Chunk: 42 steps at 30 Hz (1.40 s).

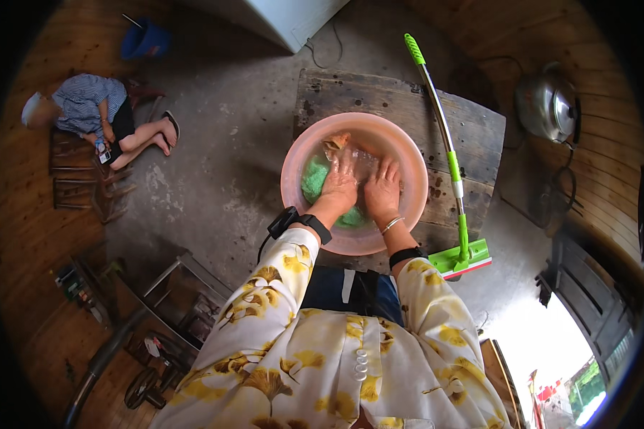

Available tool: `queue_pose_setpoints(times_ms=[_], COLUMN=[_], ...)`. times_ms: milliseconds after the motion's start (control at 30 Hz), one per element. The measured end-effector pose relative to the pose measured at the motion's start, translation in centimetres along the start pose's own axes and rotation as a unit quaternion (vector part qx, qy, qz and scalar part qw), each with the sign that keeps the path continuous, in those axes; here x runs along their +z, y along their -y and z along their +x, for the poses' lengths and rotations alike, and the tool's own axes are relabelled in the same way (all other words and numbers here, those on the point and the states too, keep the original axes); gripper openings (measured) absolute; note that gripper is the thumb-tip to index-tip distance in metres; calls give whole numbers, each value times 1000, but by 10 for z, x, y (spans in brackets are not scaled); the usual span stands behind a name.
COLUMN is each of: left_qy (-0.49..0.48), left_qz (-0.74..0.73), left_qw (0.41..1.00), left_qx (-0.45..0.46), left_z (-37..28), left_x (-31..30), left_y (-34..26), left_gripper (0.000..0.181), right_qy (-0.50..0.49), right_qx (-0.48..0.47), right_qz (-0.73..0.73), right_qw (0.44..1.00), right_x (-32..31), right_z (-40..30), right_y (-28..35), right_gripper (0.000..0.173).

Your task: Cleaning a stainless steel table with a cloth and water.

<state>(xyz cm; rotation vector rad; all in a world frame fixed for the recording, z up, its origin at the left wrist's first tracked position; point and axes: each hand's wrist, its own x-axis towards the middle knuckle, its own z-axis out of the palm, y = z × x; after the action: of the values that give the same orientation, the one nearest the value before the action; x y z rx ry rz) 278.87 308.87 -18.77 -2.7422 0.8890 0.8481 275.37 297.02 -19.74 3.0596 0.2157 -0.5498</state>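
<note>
A pink plastic basin (354,244) of cloudy water stands on a weathered wooden table (349,88) in front of me. Both my hands are in the water, backs up and fingers stretched forward. My left hand (339,186) lies against a green fluffy cloth or mop pad (314,179), part of which also shows below, between my wrists. An orange-brown cloth-like piece (337,141) sits just beyond my left fingertips. Near the basin's right side is my right hand (382,187). The murky water hides what lies under my palms and fingertips.
A flat mop with a green head (461,258) leans along the table's right side. Beyond it stands a metal kettle (547,104). At left, a person (91,107) sits on a wooden chair, a phone in hand. A blue bucket (146,40) and white appliance (279,19) stand farther back.
</note>
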Motion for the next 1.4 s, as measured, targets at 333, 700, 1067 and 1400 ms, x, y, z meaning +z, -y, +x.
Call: queue_pose_setpoints(times_ms=[333,700,1067,1400], left_qy=[-251,25,28,-139], left_qz=[-720,-983,-986,-897], left_qw=[631,180,145,377], left_qx=[-141,16,77,-187], left_z=[-3,-61,-32,-31], left_x=[-3,-84,-57,-59], left_y=[31,2,-1,-6], left_gripper=[49,39,38,48], right_qy=[-209,-344,-357,-253], right_qx=[51,-118,35,99], right_qz=[455,485,467,302], right_qw=[864,795,808,914], right_x=[-82,-159,-123,-71], right_z=[-11,-43,-11,3], right_y=[-4,39,37,-31], right_gripper=[25,14,17,16])
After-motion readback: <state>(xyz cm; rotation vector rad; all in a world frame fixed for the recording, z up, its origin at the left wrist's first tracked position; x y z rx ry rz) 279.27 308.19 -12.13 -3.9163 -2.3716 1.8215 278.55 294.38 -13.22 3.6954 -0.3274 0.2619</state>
